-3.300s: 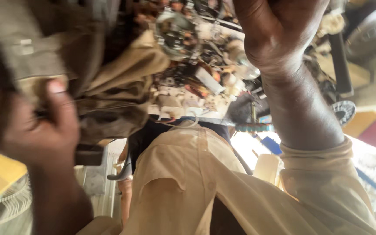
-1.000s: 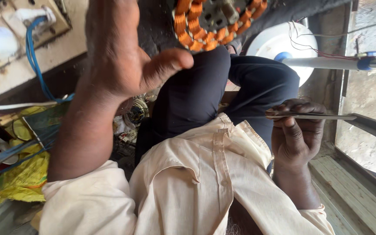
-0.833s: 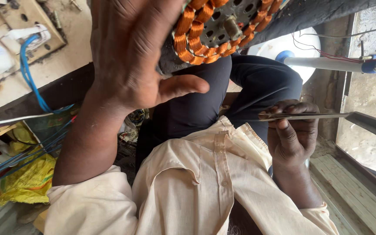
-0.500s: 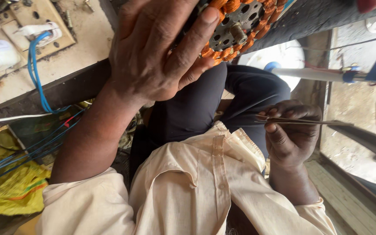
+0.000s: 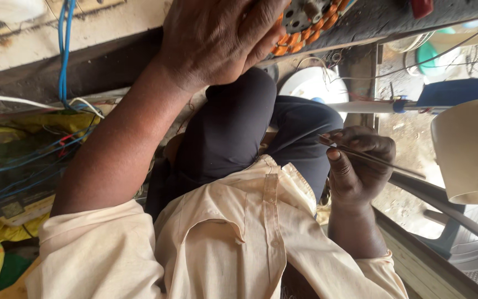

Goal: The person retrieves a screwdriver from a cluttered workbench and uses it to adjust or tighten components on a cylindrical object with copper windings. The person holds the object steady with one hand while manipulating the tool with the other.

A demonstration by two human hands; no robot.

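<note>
1. Stator (image 5: 305, 22) with orange copper windings sits at top of view on the dark worktop (image 5: 112, 61) edge, under the left hand (image 5: 222, 39).
2. Left fingers (image 5: 264, 33) spread flat over the stator, pressing it, not curled round it.
3. Right hand (image 5: 360, 166) over the lap; fingers pinched shut on a thin metal rod (image 5: 372, 158), held roughly level.
4. Around: blue wires (image 5: 65, 50) left, white cup-like housing (image 5: 471, 149) right, cream shirt (image 5: 233, 238) below.
</note>
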